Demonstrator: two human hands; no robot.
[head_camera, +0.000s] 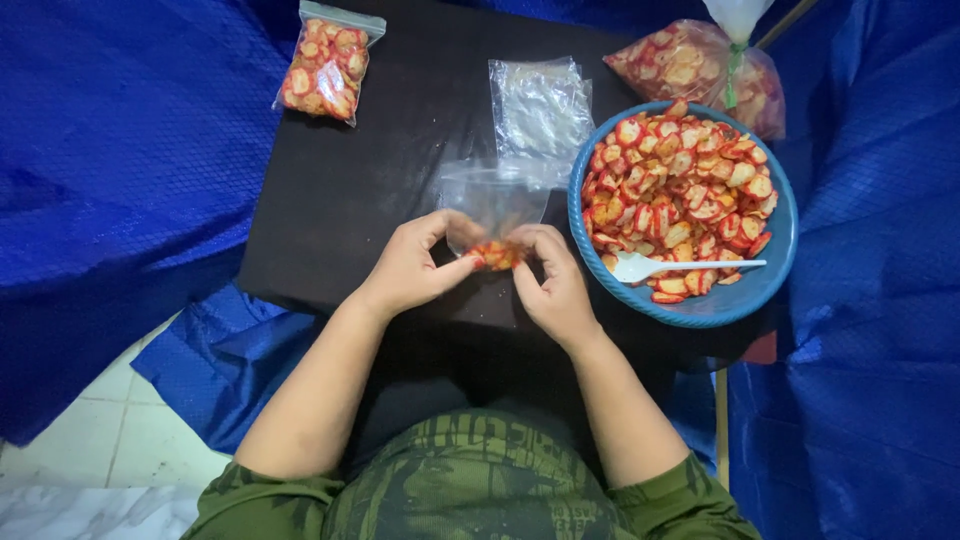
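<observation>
Plastic bag (492, 205), thin, limp and slippery, lies on the black tabletop (330, 190) beside the blue bowl (780, 275) of chips. Left hand (412, 265) and right hand (552, 280) each pinch its mouth edge, probably the best grip; the chips (497, 255) inside look brittle.

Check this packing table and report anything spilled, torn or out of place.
Nothing stands out. The chips stay inside the blue bowl, the white spoon rests in it, the filled bag lies closed, and both hands hold a clear bag.
</observation>
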